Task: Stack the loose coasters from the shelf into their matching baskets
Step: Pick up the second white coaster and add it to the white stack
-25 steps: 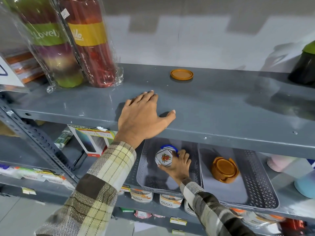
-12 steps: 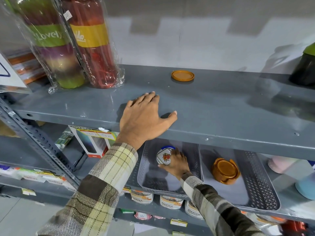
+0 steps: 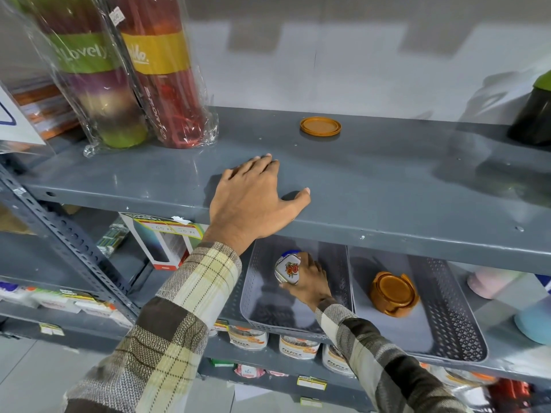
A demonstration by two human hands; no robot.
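One loose round orange coaster [image 3: 320, 126] lies on the upper grey shelf [image 3: 387, 180], far from both hands. My left hand [image 3: 253, 198] rests flat near that shelf's front edge, fingers spread, holding nothing. Below, my right hand [image 3: 308, 280] reaches under the shelf into the left grey basket [image 3: 253, 302] and grips a white floral coaster [image 3: 288, 269], tilted up; a blue-edged one shows just behind it. The right grey basket [image 3: 456, 320] holds an orange coaster holder [image 3: 393, 293] with orange coasters stacked in it.
Two tall wrapped bottle packs [image 3: 134, 70] stand at the upper shelf's left end. A dark bottle [image 3: 533, 114] stands at its right end. A slanted metal brace [image 3: 65, 234] crosses the left side. Boxes, tins and pastel cups fill the lower shelves.
My right hand has pushed the floral coaster slightly deeper into the left basket. My left hand stays flat on the upper shelf. The orange coaster has not moved.
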